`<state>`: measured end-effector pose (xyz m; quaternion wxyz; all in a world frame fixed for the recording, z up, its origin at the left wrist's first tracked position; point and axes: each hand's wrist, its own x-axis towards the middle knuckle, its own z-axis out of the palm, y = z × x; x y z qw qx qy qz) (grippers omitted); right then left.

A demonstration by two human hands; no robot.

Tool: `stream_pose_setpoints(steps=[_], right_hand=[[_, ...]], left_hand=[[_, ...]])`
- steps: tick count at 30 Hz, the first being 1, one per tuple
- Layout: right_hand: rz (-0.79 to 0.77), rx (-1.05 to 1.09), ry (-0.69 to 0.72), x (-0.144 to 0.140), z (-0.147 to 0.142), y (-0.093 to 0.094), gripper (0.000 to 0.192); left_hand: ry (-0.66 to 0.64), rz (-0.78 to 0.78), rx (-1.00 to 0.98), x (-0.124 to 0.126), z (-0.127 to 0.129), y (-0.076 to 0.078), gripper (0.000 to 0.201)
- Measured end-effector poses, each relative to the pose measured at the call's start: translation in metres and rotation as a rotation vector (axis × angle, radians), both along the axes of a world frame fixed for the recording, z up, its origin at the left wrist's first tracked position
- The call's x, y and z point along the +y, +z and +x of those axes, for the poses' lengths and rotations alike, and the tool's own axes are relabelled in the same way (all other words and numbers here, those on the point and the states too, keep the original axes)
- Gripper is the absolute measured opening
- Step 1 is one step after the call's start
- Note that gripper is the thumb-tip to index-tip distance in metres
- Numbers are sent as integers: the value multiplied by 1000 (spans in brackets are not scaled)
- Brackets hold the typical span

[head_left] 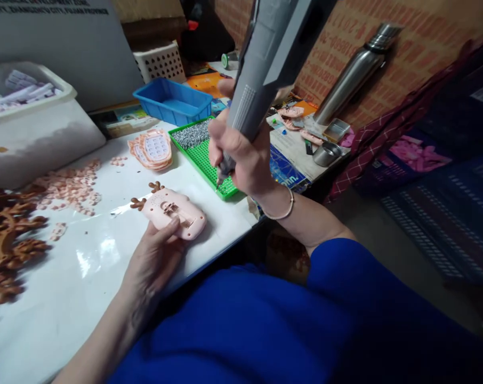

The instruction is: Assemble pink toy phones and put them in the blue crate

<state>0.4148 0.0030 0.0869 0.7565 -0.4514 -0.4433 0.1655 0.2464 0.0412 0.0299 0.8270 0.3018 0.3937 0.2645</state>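
Note:
My left hand (157, 256) grips a pink plastic toy casing (191, 210) with brown antlers, its back facing up. Screw holes and an open battery compartment show on that back; my thumb lies over its lower edge. Wrapped in my right hand (241, 149) is a grey electric screwdriver (245, 106), held upright with its bit pointing down. The bit's tip is over the near end of a green perforated tray (197, 157), apart from the casing. Small silver screws (193, 133) fill the tray's far end. Whether a screw sits on the bit is too small to tell.
Brown antler pieces (5, 240) and small pink parts (71, 184) lie at left beside a white bin (33, 128). Printed keypad panels (153, 149) are stacked behind the casing. A blue basket (171, 101), a steel bottle (357, 72) and a metal cup (327, 153) stand farther back.

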Motion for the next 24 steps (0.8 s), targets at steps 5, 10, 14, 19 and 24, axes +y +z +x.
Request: stream_pose_setpoints(steps=[5, 10, 14, 19, 24], right_hand=[[-120, 124, 238, -11, -38, -2, 41], [-148, 153, 314, -6, -39, -13, 42], [-167, 119, 393, -9, -39, -18, 43], [-196, 143, 367, -12, -41, -11, 41], [-171, 215, 263, -7, -41, -3, 51]], left_hand=[[-44, 45, -41, 2, -3, -5, 29], [-60, 71, -66, 2, -4, -7, 33], [-44, 79, -74, 2, -3, -5, 31], [-46, 73, -72, 1, 0, -2, 30], [-78, 95, -32, 1, 0, -5, 37]])
